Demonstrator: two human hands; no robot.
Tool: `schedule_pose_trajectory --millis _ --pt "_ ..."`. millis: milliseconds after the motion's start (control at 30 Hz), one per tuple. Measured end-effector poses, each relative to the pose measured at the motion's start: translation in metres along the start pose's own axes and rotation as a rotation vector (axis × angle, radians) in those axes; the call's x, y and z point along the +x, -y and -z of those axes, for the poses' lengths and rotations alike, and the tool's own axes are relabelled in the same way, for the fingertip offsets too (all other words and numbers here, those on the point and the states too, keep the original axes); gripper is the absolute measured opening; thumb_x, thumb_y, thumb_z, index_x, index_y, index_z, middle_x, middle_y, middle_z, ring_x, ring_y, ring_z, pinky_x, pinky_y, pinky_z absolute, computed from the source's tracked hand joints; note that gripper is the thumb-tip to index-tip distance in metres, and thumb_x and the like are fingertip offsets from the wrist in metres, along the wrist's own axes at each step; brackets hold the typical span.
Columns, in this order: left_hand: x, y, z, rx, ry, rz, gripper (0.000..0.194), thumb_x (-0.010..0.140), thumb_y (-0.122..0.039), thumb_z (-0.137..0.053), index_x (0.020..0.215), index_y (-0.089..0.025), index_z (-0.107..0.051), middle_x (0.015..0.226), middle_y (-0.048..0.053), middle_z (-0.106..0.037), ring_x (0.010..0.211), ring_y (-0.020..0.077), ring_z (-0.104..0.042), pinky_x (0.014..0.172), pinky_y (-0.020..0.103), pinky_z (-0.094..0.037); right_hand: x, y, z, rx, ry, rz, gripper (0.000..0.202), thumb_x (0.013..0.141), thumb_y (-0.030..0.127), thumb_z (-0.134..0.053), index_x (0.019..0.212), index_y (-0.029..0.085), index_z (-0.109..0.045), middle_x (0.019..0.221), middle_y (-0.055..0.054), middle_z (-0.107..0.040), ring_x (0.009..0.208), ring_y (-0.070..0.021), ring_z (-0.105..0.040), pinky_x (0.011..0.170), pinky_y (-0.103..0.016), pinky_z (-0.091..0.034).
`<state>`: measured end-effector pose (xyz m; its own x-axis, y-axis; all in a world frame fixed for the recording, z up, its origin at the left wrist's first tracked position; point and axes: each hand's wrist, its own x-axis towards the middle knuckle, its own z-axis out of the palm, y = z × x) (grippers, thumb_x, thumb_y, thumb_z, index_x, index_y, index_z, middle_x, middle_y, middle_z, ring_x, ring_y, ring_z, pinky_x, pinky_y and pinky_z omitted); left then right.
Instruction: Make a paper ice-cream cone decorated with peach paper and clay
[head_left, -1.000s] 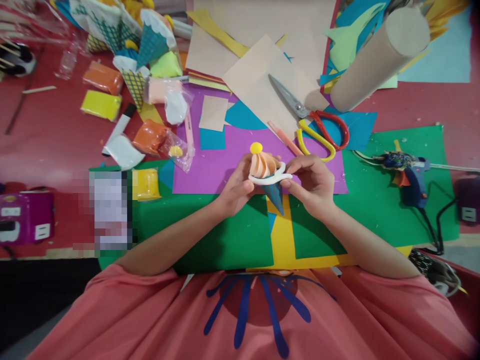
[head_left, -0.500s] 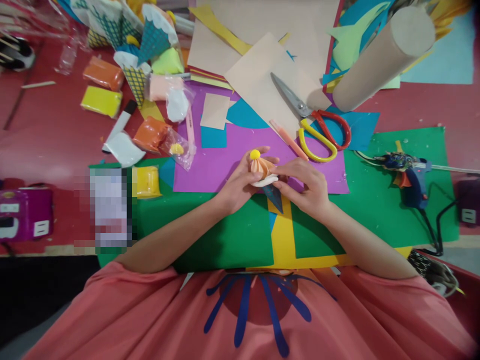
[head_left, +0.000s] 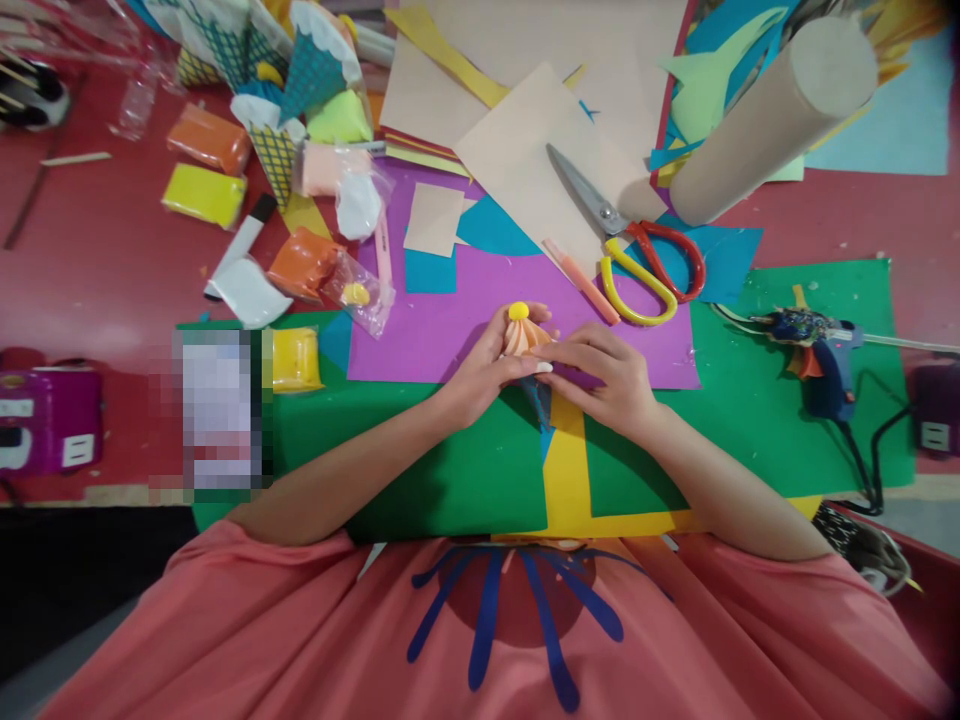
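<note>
A small craft ice cream cone (head_left: 525,338) is held over the edge between the purple and green sheets. It has a peach, ridged swirl with a yellow ball on top, a white rim and a dark blue cone pointing down toward me. My left hand (head_left: 484,370) is closed around it, thumb across the white rim. My right hand (head_left: 611,378) is closed too, with its fingertips pinching the rim from the right side. The fingers partly hide the rim and the cone.
Scissors (head_left: 626,235) and a pink cutter (head_left: 581,280) lie beyond my hands. A glue gun (head_left: 829,370) rests at right. Clay packs (head_left: 304,262) and finished paper cones (head_left: 271,150) are at left. A cardboard-coloured roll (head_left: 772,120) stands at the back right.
The cone has turned slightly, its tip now pointing more straight down. My left thumb has slid right along the white rim, covering more of it. My right fingers have moved closer in.
</note>
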<state>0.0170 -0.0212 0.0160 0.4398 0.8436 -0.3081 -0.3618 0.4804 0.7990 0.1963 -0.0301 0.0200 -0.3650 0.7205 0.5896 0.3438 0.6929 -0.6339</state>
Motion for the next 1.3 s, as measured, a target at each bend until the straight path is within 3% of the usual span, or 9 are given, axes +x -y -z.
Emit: schedule_pose_trajectory --millis 133,267,500,633,867,1300 --pt "0.0 0.0 -0.001 -0.045 0.031 0.024 0.051 0.066 -0.028 -0.074 0.114 -0.025 -0.057 0.103 -0.001 -0.063 0.096 0.0143 -0.062 0.076 0.022 -0.051 -0.001 0.0 -0.001 -0.027 0.006 0.015 0.021 0.093 0.024 -0.066 0.114 0.026 -0.071 0.085 -0.003 -0.069 0.082 -0.0172 -0.069 0.072 -0.029 -0.059" --pt "0.002 0.003 0.001 -0.005 0.005 0.014 0.053 0.066 -0.025 -0.077 0.114 -0.027 -0.056 0.109 -0.002 -0.06 0.099 0.0134 -0.061 0.079 0.021 -0.051 -0.002 -0.001 0.0 -0.072 0.002 0.029 0.018 0.095 0.023 -0.064 0.111 0.025 -0.07 0.084 -0.003 -0.07 0.081 -0.0169 -0.069 0.071 -0.029 -0.06" --pt "0.004 0.009 0.006 0.127 0.067 -0.01 0.06 0.078 -0.051 -0.077 0.124 -0.028 -0.048 0.114 0.001 -0.064 0.108 0.0181 -0.065 0.093 0.03 -0.052 -0.001 0.0 0.001 -0.072 -0.017 0.009 0.019 0.091 0.015 -0.066 0.109 0.02 -0.067 0.089 -0.005 -0.074 0.081 -0.0168 -0.071 0.071 -0.029 -0.061" --pt "0.004 0.008 0.006 0.089 0.091 -0.046 0.061 0.077 -0.061 -0.074 0.122 -0.027 -0.05 0.12 0.003 -0.064 0.112 0.02 -0.065 0.087 0.028 -0.053 0.0 0.001 0.001 -0.08 -0.036 0.03 0.009 0.092 0.016 -0.067 0.1 0.019 -0.067 0.086 -0.005 -0.075 0.079 -0.0166 -0.072 0.07 -0.028 -0.061" --pt "0.005 0.01 0.006 0.073 0.072 -0.092 0.048 0.075 -0.044 -0.082 0.111 -0.026 -0.055 0.112 -0.001 -0.065 0.106 0.0139 -0.063 0.089 0.024 -0.051 0.001 0.002 0.0 -0.058 -0.059 0.032 0.008 0.093 0.017 -0.065 0.1 0.018 -0.068 0.086 -0.005 -0.076 0.08 -0.0162 -0.072 0.07 -0.027 -0.061" --pt "0.004 0.005 0.003 -0.032 0.032 -0.061 0.049 0.071 -0.041 -0.083 0.105 -0.025 -0.053 0.098 -0.003 -0.068 0.089 0.0123 -0.067 0.071 0.021 -0.05 0.001 0.003 0.004 -0.035 -0.079 -0.01 0.01 0.093 0.021 -0.067 0.103 0.023 -0.069 0.089 -0.002 -0.078 0.083 -0.0155 -0.076 0.073 -0.027 -0.062"
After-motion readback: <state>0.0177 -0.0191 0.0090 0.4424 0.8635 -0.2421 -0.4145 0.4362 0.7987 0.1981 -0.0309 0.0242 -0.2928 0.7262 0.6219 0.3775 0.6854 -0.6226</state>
